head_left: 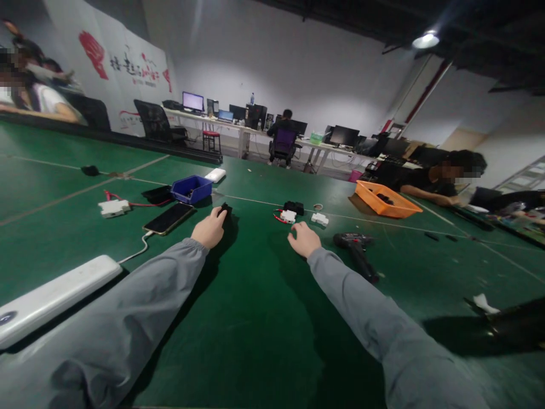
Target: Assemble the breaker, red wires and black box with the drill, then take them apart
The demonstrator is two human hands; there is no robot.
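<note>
My left hand (209, 228) has its fingers closed on a small black part (227, 210) on the green table (255, 301). To the right, my right hand (305, 239) hovers low with its fingers curled and apart, holding nothing visible. Just beyond its fingertips lie a white connector piece (288, 216) with red wires and a black block (293, 207). Another white piece (319, 219) sits a little to the right, near a small ring (318, 207). A black power drill (356, 253) lies beside my right forearm.
A blue bin (191, 190), a phone (169, 218) on a white cable, a white power strip (59, 295) and a wired white module (114, 208) are at left. An orange tray (385, 200) holds dark parts at right, near a seated person (443, 179). A dark cylinder (519, 324) lies nearer.
</note>
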